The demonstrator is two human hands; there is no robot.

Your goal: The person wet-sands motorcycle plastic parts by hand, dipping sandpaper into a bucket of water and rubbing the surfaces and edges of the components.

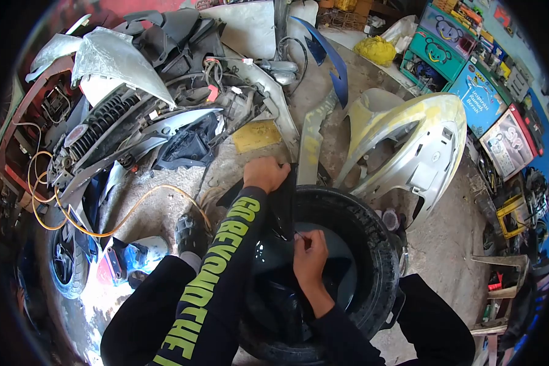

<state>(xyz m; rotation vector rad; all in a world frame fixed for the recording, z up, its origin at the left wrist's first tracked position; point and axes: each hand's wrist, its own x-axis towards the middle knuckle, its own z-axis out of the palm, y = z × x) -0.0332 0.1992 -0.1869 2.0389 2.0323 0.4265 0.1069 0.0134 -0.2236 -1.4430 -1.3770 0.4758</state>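
A glossy black plastic panel (282,210) stands tilted over a big black tub (377,250). My left hand (266,174) is closed around the panel's upper end, with the fingers partly hidden behind it. Beside the panel's lower edge, my right hand (310,251) is closed in a pinch. Whatever sits between its fingertips is too small to make out. Greyish water (338,244) lies in the tub, and another dark part (280,299) rests in it, partly under the surface.
A yellow-and-grey sanded fairing (436,158) lies right of the tub. At left a partly dismantled motorcycle (104,128) carries loose panels. An orange hose (128,229) crosses the concrete floor. Plastic drawers (436,52) line the right wall. My shod foot (191,235) is left of the tub.
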